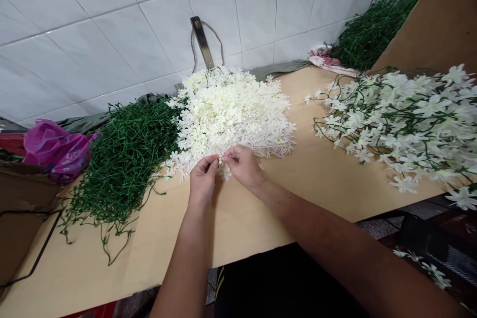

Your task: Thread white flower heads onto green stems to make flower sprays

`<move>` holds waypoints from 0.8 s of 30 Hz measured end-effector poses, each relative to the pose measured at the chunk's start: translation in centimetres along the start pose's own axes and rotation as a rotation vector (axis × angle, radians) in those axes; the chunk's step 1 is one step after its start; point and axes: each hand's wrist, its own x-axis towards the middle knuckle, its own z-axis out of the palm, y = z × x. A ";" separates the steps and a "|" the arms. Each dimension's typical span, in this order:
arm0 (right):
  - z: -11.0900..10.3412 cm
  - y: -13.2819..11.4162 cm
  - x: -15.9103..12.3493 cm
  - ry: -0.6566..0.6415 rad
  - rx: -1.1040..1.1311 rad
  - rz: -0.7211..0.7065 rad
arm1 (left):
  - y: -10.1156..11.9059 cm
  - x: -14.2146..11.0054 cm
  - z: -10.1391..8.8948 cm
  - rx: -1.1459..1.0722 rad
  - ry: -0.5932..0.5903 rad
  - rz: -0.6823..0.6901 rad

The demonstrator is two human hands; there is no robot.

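Note:
My left hand (203, 175) and my right hand (244, 165) meet at the front edge of a heap of white artificial flower heads (227, 109). Both are closed in a pinch, thumb against finger, on small white artificial flower pieces between them. One white blossom (225, 173) shows just below the fingertips; whether it hangs from them or lies on the board I cannot tell. Left of the heap lies a tangled pile of green plastic stems (126, 154).
White flowers on green stems (413, 119) are piled at the right. More green stems (376, 25) lie behind them by a cardboard sheet (436, 20). A metal strip (202, 42) leans on the tiled wall (257, 5). A purple bag (55, 146) and cardboard box (22, 208) are left on the tabletop (179, 258).

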 end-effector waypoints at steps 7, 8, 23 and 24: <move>-0.4 -0.7 -0.7 -0.041 0.144 -0.088 | 0.1 0.0 -0.7 -0.184 -0.158 -0.120; -0.5 -0.8 -0.7 -0.050 0.177 -0.083 | 0.1 0.0 -0.7 -0.207 -0.183 -0.121; -0.7 -1.3 -1.8 -0.270 0.479 0.126 | 1.5 -2.1 -0.7 -0.332 -0.301 -0.055; -0.7 -1.4 -1.9 -0.283 0.484 0.129 | 1.6 -2.2 -0.6 -0.310 -0.299 -0.038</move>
